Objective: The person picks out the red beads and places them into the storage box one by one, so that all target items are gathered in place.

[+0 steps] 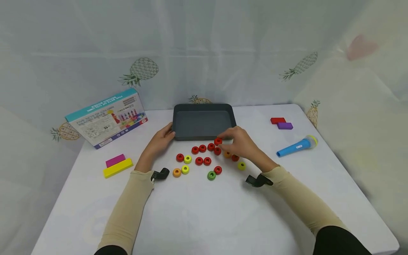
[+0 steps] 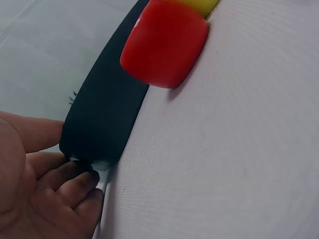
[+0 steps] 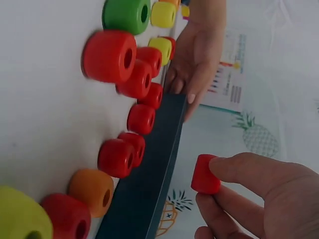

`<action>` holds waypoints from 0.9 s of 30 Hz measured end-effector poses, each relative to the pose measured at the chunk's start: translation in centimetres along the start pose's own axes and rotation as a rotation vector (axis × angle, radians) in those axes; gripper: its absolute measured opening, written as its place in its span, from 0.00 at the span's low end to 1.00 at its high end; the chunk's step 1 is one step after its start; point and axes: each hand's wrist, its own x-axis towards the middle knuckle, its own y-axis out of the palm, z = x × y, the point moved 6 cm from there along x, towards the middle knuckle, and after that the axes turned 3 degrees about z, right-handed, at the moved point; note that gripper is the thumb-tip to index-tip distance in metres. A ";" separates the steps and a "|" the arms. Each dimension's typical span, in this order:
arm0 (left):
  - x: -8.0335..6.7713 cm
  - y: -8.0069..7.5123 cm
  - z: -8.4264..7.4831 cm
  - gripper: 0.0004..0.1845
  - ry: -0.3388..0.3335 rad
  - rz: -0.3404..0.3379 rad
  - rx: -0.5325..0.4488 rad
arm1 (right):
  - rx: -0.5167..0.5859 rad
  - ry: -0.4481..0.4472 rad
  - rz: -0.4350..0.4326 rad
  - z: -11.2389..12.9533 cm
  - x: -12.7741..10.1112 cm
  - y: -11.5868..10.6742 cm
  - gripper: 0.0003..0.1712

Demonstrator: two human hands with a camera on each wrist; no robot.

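Observation:
In the head view my right hand [image 1: 238, 141] is over the front right part of the dark grey tray [image 1: 204, 138]. Between its thumb and fingertips it pinches a red bead [image 3: 205, 174], held up off the table in the right wrist view. My left hand [image 1: 160, 139] grips the front left corner of the tray, its thumb and fingers about the rim [image 2: 94, 119]. Several red beads [image 1: 199, 161] lie in front of the tray, with yellow ones [image 1: 185, 169], orange ones [image 1: 176, 172] and a green bead [image 1: 211, 175] among them. The right hand partly covers an orange bead.
A printed box [image 1: 108, 118] leans at the back left. Magenta [image 1: 115, 160] and yellow [image 1: 118, 168] blocks lie left of the left arm. On the right are a red block [image 1: 278, 120], a purple block [image 1: 284, 125] and a blue toy microphone [image 1: 296, 146]. A pineapple-print curtain hangs behind.

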 end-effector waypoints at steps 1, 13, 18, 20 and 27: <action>0.0 0.1 0.0 0.34 0.001 0.001 -0.005 | 0.001 -0.006 -0.001 -0.1 0.4 -0.1 0.14; -0.1 0.3 0.1 0.34 -0.028 -0.001 -0.028 | 0.016 0.062 -0.010 -1.6 3.9 -0.3 0.15; -0.2 0.2 0.0 0.34 -0.016 -0.004 -0.048 | 0.016 0.112 -0.010 -2.6 5.4 -0.1 0.17; -0.3 0.2 0.0 0.34 -0.014 -0.005 -0.049 | 0.013 0.129 -0.003 -3.0 5.9 0.2 0.17; -0.3 0.2 -0.1 0.34 -0.013 -0.009 -0.052 | 0.009 0.179 0.008 -4.0 7.0 0.8 0.18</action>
